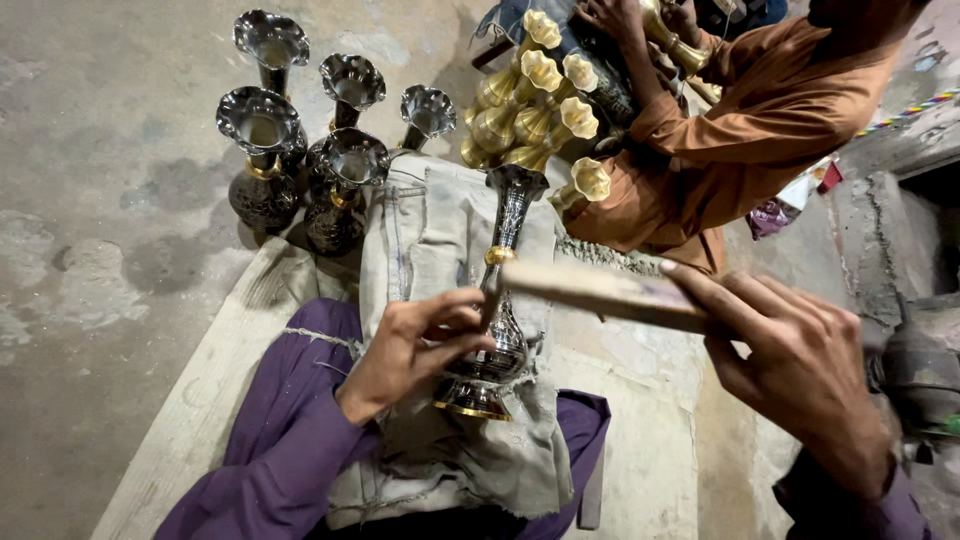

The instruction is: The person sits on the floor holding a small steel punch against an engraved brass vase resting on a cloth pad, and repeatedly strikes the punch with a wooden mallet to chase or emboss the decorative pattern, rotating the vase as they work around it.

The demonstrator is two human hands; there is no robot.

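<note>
My left hand [410,345] grips the round belly of a dark engraved metal vase [512,215] that lies on a grey cloth [430,240] over my lap, its flared mouth pointing away from me. My right hand [800,365] holds a flat wooden stick [600,290] whose far end touches the vase just below its brass neck ring. Purple sleeves cover both my arms.
Several dark finished vases [265,150] stand on the concrete floor at upper left. A cluster of brass vases [535,110] lies ahead beside another person in an orange garment [760,130] who handles a brass piece. A wooden plank [210,380] runs under my left arm. A dark machine part [920,380] sits at right.
</note>
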